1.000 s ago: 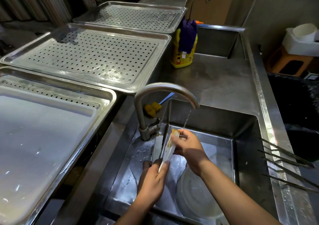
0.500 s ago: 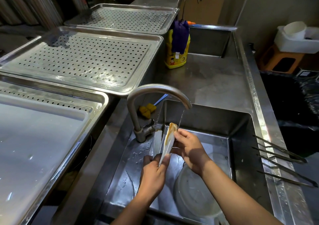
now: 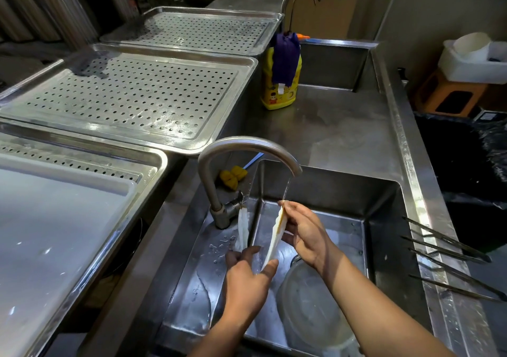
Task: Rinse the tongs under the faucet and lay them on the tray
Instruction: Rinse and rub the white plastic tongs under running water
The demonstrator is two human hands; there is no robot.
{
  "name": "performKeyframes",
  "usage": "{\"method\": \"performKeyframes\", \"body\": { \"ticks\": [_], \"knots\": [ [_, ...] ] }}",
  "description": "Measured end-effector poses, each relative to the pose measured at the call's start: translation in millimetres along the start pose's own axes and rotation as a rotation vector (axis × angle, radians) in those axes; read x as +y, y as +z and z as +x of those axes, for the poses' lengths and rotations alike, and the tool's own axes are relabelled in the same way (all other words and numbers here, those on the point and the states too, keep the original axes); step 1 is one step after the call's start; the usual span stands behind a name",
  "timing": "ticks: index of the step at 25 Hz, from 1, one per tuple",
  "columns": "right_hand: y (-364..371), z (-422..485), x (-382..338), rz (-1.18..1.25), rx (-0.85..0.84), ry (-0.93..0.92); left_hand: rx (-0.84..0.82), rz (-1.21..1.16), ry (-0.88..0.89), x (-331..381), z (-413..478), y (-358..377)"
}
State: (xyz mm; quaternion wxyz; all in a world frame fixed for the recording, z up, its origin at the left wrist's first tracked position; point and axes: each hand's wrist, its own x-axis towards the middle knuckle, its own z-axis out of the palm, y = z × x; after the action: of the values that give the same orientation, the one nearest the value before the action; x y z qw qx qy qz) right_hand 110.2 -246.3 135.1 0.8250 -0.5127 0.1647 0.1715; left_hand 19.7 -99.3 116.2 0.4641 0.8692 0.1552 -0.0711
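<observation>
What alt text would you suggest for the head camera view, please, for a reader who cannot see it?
Two bare hands hold white tongs under a thin stream from the faucet over a steel sink: the left hand grips the joined end, the right hand pinches one arm's tip. Perforated steel trays sit to the left.

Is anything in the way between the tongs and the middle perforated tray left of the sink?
Yes: the faucet stands at the sink's left edge, between the tongs, gripped by the left hand and right hand, and the middle perforated tray. Nothing else visible blocks that path.
</observation>
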Motion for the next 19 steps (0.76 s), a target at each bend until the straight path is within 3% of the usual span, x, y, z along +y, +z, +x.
{"method": "performKeyframes", "body": {
  "ticks": [5, 10, 14, 17, 19],
  "knots": [
    [1, -1, 4, 0.065, -0.068, -0.019, 0.042, 0.027, -0.001, 5, -4, 9],
    [6, 4, 2, -0.140, 0.084, -0.084, 0.122, 0.098, 0.059, 3, -5, 16],
    [1, 0, 0, -0.266, -0.017, -0.079, 0.140, 0.116, 0.052, -3, -7, 15],
    [-1, 4, -3, -0.290, 0.039, -0.119, 0.140, 0.122, 0.055, -4, -5, 12],
    [-3, 0, -3, -0.271, -0.009, -0.108, 0.133, 0.131, 0.061, -1, -2, 10]
  ]
}}
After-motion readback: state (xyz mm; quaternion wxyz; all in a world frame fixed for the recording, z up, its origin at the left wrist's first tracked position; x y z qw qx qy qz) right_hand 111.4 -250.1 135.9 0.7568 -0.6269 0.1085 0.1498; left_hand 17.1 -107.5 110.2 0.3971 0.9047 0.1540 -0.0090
